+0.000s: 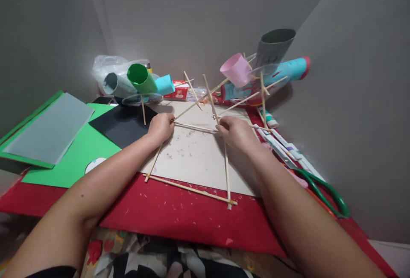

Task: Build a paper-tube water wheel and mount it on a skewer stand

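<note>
A frame of thin wooden sticks (188, 188) stands over a pale board (188, 154), with its near bar above the red tabletop. My left hand (162, 127) is closed on a joint of the frame at the left, where several sticks meet. My right hand (235, 132) pinches another joint at the right, around the base of a stick that points up. Between the hands runs a crossbar. Paper cups in pink (237, 69), green (141, 78) and grey (276, 47) sit on clear discs joined with sticks beyond my hands.
Green-handled scissors (320, 190) and white pens lie along the right edge. Black paper (123, 125), a green sheet (77, 141) and a grey-covered green pad (51, 130) are at the left. A blue tube (294, 69) and a red packet (175, 92) lie at the back.
</note>
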### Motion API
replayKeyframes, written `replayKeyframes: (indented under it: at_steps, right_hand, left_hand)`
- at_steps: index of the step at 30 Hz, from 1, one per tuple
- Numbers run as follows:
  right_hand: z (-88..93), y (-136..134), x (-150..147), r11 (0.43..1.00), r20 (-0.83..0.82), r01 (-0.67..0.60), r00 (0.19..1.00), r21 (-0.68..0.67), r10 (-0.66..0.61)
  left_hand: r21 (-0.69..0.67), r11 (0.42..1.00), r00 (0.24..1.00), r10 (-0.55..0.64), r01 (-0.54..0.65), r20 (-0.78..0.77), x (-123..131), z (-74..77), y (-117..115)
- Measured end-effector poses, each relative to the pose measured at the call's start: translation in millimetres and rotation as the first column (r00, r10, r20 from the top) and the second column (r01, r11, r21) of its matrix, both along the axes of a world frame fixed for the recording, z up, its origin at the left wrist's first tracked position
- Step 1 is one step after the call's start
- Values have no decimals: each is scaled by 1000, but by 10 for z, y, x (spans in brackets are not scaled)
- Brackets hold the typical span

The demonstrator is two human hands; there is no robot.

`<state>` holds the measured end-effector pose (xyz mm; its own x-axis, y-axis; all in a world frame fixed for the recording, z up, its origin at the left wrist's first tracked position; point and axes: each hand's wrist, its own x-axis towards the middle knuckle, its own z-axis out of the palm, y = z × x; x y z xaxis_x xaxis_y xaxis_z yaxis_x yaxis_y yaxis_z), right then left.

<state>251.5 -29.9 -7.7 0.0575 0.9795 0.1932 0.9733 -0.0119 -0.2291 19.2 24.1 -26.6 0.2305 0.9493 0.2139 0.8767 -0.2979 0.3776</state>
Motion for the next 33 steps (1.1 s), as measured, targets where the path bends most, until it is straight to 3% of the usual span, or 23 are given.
replayKeyframes:
  at_steps: [10, 18, 22, 27, 33]
  right_hand:
    - [-57, 75, 75, 998, 80, -61, 995, 3, 61]
    - [-55, 32, 115, 996, 45, -94, 995, 6, 94]
    - [-75, 43, 157, 994, 15, -107, 994, 3, 107]
    - [-65, 47, 166, 996, 3, -85, 996, -20, 85]
    - [-35, 32, 127, 993, 12, -100, 995, -55, 101]
  left_hand:
    - [-43, 999, 999, -32, 33, 20, 34, -55, 76]
    - [-14, 999, 999, -39, 39, 14, 38, -28, -1]
    - [174, 984, 999, -41, 35, 32, 75, 22, -111]
    - [369, 922, 988, -145, 118, 46, 104, 5, -165]
    - [471, 880, 916, -234, 58, 325, 4, -47, 17]
